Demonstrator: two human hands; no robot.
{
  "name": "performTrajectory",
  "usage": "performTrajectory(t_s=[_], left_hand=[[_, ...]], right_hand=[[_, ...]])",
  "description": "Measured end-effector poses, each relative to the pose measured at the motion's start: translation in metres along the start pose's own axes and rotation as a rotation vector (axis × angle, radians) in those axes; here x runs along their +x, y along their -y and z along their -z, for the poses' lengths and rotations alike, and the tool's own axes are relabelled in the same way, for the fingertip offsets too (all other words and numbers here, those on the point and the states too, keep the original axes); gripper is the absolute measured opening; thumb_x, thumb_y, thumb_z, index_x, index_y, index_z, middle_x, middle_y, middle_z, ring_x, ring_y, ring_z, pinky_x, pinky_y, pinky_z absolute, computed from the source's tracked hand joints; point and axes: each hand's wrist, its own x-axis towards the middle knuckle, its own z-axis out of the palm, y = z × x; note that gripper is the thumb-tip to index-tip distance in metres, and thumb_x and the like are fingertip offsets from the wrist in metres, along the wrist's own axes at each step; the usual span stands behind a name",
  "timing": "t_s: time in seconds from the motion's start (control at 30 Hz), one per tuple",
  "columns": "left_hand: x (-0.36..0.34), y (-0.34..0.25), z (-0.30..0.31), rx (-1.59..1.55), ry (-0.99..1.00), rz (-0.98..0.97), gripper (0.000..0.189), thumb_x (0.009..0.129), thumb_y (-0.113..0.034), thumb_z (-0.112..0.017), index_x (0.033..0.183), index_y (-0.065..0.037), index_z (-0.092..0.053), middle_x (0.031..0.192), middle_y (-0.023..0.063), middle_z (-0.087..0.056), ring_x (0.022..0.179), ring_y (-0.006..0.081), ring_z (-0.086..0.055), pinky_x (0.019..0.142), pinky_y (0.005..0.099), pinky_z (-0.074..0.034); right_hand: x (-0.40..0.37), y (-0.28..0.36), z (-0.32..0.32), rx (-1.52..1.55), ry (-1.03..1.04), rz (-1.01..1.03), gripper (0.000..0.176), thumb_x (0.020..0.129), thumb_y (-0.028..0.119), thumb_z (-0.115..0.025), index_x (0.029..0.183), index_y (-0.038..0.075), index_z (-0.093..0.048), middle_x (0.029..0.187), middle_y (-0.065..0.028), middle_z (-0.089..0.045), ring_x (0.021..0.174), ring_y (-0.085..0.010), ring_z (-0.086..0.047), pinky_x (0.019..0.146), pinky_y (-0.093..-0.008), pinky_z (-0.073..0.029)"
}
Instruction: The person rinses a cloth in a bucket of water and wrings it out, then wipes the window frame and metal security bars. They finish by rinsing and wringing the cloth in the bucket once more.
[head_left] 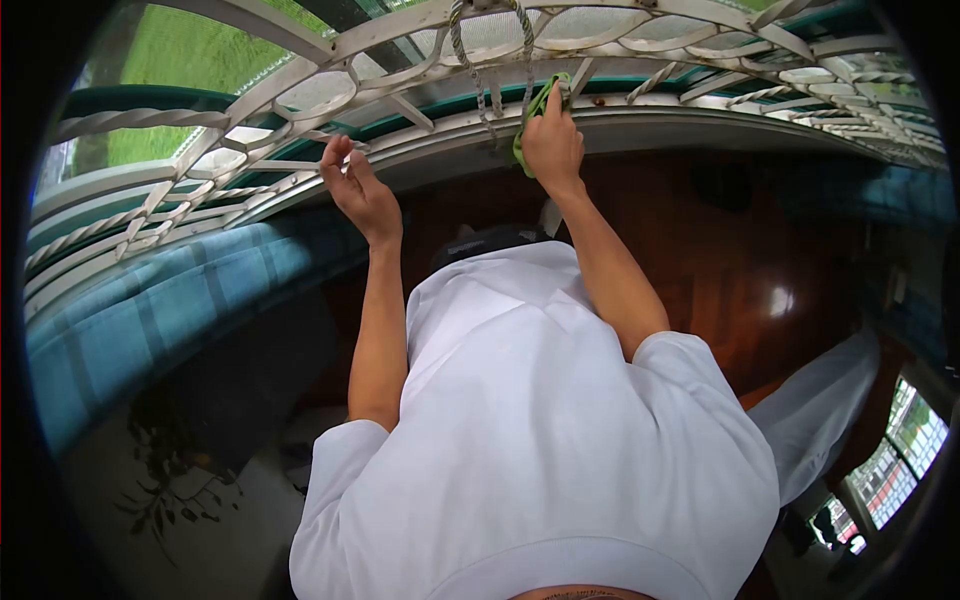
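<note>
Grille (385, 32), rope (458, 38) (hanging) crowd cloth (537, 105).

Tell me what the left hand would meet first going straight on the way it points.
Most likely the white grille: the left hand points up toward it. Depth is unclear, so the two may already be touching.

Cloth (522, 152): bright green, darker green in folds. Window grille (260, 22): cream-white, rust-brown specks, lattice pattern with some spiral-twisted bars. Window frame (150, 99): deep teal-green. Cord (458, 42): greyish white flecked with dark, twisted pattern. Grass (190, 50) beyond: vivid green. Curtain (180, 290): light blue, darker blue bands across. Shirt (560, 420): plain white, faint lilac-grey shadows. Wooden surface (690, 270): dark reddish brown, whitish highlight. Draped fabric (820, 410): pale grey.
</note>
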Motion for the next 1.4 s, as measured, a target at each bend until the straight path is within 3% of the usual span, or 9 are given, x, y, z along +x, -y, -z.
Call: performTrajectory(t_s=[0.17, 0.37, 0.53, 0.73, 0.8, 0.9, 1.07, 1.2, 1.4], left_hand=[[0.002, 0.006, -0.004, 0.008, 0.267, 0.209, 0.085, 0.109, -0.065, -0.024, 0.164, 0.001, -0.022, 0.172, 0.0204, -0.018, 0.16, 0.0309, -0.015, 0.129, 0.0411, -0.014], [0.007, 0.012, -0.017, -0.04, 0.303, 0.296, 0.102, 0.101, -0.078, -0.022, 0.164, 0.002, -0.016, 0.173, 0.0187, -0.014, 0.161, 0.0283, -0.012, 0.129, 0.0412, -0.009], [0.0, 0.023, -0.014, -0.072, 0.345, 0.383, 0.098, 0.104, -0.075, -0.02, 0.163, 0.003, -0.023, 0.171, 0.0195, -0.022, 0.16, 0.028, -0.017, 0.128, 0.0396, -0.009], [-0.005, 0.038, -0.033, -0.08, 0.488, 0.383, 0.087, 0.109, -0.065, -0.016, 0.16, 0.005, -0.031, 0.166, 0.0195, -0.033, 0.158, 0.0274, -0.024, 0.128, 0.0381, -0.01], [-0.003, 0.036, -0.028, -0.057, 0.434, 0.377, 0.081, 0.111, -0.06, -0.019, 0.16, 0.003, -0.032, 0.166, 0.0187, -0.034, 0.157, 0.0275, -0.024, 0.128, 0.0383, -0.011], [-0.006, 0.034, -0.017, 0.046, 0.229, 0.373, 0.075, 0.112, -0.055, -0.026, 0.158, 0.004, -0.035, 0.165, 0.02, -0.035, 0.156, 0.0307, -0.028, 0.127, 0.0382, -0.016], [0.012, 0.04, -0.002, -0.008, 0.28, 0.475, 0.073, 0.113, -0.053, -0.024, 0.162, 0.001, -0.028, 0.171, 0.0193, -0.023, 0.16, 0.0286, -0.016, 0.128, 0.038, -0.014], [0.003, 0.064, -0.002, 0.336, 0.367, 0.127, 0.061, 0.115, -0.04, -0.026, 0.16, 0.002, -0.033, 0.167, 0.0254, -0.029, 0.159, 0.0351, -0.02, 0.128, 0.0385, -0.016], [-0.012, 0.067, -0.024, 0.368, 0.329, -0.058, 0.055, 0.101, -0.011, -0.041, 0.153, 0.007, -0.043, 0.164, 0.035, -0.024, 0.153, 0.0453, -0.028, 0.123, 0.0422, -0.028]], right_hand=[[-0.013, 0.005, -0.032, -0.014, 0.134, 0.047, 0.063, 0.094, 0.02, -0.056, 0.154, 0.006, -0.042, 0.1, -0.0291, -0.068, 0.083, -0.0521, -0.068, 0.078, -0.061, -0.054], [-0.012, -0.019, -0.014, -0.258, 0.023, 0.077, 0.055, 0.098, 0.022, -0.059, 0.151, 0.032, -0.052, 0.098, -0.0183, -0.066, 0.08, -0.0451, -0.072, 0.073, -0.0563, -0.059], [-0.017, -0.013, -0.04, -0.157, 0.026, 0.178, 0.055, 0.096, 0.022, -0.061, 0.15, 0.027, -0.053, 0.095, -0.02, -0.068, 0.078, -0.045, -0.072, 0.072, -0.0579, -0.058], [-0.006, -0.039, -0.014, -0.304, 0.037, 0.063, 0.059, 0.098, 0.022, -0.055, 0.152, 0.043, -0.048, 0.097, -0.0208, -0.067, 0.081, -0.0466, -0.071, 0.074, -0.0578, -0.057], [-0.008, -0.038, -0.021, -0.261, 0.097, -0.019, 0.067, 0.099, 0.019, -0.053, 0.162, 0.035, -0.035, 0.099, -0.0254, -0.069, 0.082, -0.0472, -0.072, 0.078, -0.0579, -0.057], [-0.014, 0.008, -0.018, -0.058, 0.19, -0.231, 0.082, 0.095, 0.019, -0.054, 0.163, -0.003, -0.013, 0.097, -0.0324, -0.073, 0.09, -0.0519, -0.071, 0.088, -0.0593, -0.055], [-0.005, -0.014, -0.021, -0.025, 0.174, -0.191, 0.076, 0.093, 0.017, -0.052, 0.161, -0.001, -0.023, 0.092, -0.0345, -0.071, 0.089, -0.0534, -0.069, 0.087, -0.0602, -0.054], [-0.019, -0.046, -0.005, 0.155, 0.089, 0.049, 0.067, 0.092, 0.018, -0.05, 0.156, 0.002, -0.038, 0.086, -0.0336, -0.068, 0.082, -0.054, -0.066, 0.077, -0.0628, -0.051], [-0.054, -0.038, 0.024, 0.373, -0.014, 0.071, 0.056, 0.097, 0.011, -0.053, 0.149, -0.005, -0.046, 0.07, -0.0197, -0.064, 0.057, -0.035, -0.064, 0.059, -0.0413, -0.052]])
